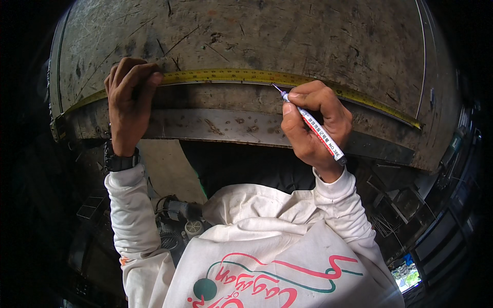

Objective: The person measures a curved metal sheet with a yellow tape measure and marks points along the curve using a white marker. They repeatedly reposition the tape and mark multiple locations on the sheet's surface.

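Observation:
A yellow measuring tape [226,76] lies stretched along the near edge of a worn, scratched wooden board [257,36]. My left hand [128,100] presses the tape down against the board near its left part, fingers curled over it. My right hand [316,120] grips a white marker pen [313,126] with its fine tip touching the board right at the tape's near edge. A grey metal rail [226,126] runs under the board's front edge, just below both hands.
I wear a black wristwatch [120,161] and a white long-sleeved shirt with a red and green print. Below the bench sit a small grey motor with a fan grille [192,226] and cables. Metal frames and racks [441,241] stand at the lower right.

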`<control>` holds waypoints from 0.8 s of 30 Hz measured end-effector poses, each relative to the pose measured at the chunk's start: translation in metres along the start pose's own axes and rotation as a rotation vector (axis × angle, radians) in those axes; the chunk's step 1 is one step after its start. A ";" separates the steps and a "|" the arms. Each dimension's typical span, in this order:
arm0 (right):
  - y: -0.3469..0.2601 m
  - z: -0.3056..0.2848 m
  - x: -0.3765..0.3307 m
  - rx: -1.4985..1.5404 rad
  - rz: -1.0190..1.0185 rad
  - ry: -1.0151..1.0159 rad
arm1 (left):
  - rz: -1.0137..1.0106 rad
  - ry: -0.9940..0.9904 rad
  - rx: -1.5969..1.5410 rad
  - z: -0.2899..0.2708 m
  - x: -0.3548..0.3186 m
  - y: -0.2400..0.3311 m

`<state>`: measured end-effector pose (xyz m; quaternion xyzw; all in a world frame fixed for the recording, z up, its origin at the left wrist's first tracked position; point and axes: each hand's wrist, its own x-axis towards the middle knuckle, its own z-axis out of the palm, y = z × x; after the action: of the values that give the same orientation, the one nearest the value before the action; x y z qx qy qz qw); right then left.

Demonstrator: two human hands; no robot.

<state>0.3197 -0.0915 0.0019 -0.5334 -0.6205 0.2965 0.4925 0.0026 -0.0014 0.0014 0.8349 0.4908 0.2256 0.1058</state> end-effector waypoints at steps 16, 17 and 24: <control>0.012 -0.058 -0.016 0.218 0.104 0.085 | -0.021 -0.015 0.017 0.000 -0.001 0.003; 0.011 -0.058 -0.018 0.221 0.120 0.073 | -0.024 -0.021 0.016 0.001 -0.001 0.002; 0.007 -0.034 -0.005 0.081 0.059 0.025 | -0.029 -0.029 0.028 -0.001 0.001 0.001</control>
<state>0.3541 -0.0995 0.0055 -0.5348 -0.5859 0.3288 0.5125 0.0031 -0.0016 0.0034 0.8321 0.5045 0.2052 0.1043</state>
